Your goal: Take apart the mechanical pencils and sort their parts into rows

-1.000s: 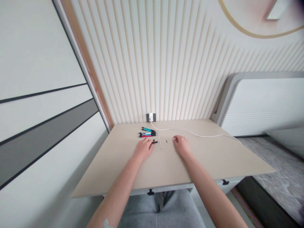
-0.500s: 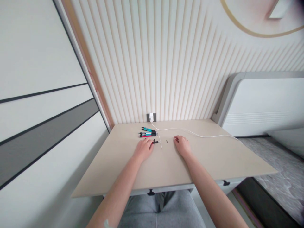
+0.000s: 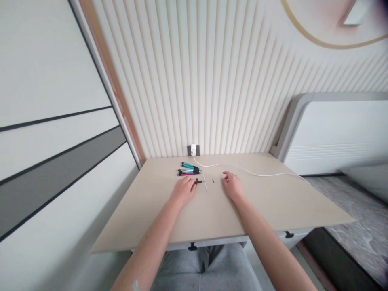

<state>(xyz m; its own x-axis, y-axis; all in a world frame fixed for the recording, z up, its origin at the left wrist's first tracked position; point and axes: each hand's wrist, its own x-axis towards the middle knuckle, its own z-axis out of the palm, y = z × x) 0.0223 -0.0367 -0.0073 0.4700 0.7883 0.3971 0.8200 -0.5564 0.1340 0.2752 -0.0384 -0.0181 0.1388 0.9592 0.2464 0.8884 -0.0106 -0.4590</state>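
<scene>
Left hand [image 3: 183,190]: flat, open, fingertips beside black pen piece [image 3: 198,182].
Right hand [image 3: 232,186]: flat, empty.
Refill [image 3: 205,182]: between hands, nearer left, pointing to desk's [image 3: 273,202] back edge.

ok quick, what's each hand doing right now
Left hand: open, flat on the table, fingertips at a small black pen part, no grip visible.
Right hand: open, palm down on the table, holding nothing.

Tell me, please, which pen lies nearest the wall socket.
The teal pen, at the group's far edge; the other pens lie closer to the left hand.
</scene>
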